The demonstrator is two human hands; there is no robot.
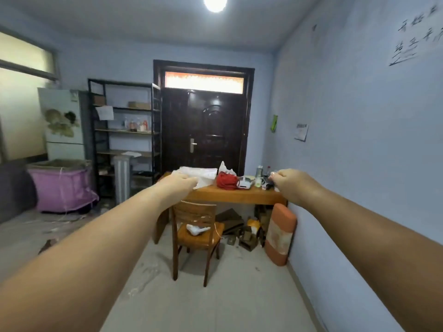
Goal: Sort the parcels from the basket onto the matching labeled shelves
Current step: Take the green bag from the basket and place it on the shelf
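Stretching forward with both fists curled and nothing held, the left hand (178,184) and right hand (291,185) are kept far from the basket (61,185) and shelves (124,130), so parcels risk being missorted by unread labels.

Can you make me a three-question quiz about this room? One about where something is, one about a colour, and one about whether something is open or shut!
1. Where is the purple basket?
A. on the chair
B. on the floor, left of the shelves
C. on the fridge

2. What colour is the bundle on the table?
A. red
B. green
C. black

3. How is the door?
A. wide open
B. half open
C. shut

Answers: B, it stands on the floor beside the rack; A, it is bright red; C, no gap shows.
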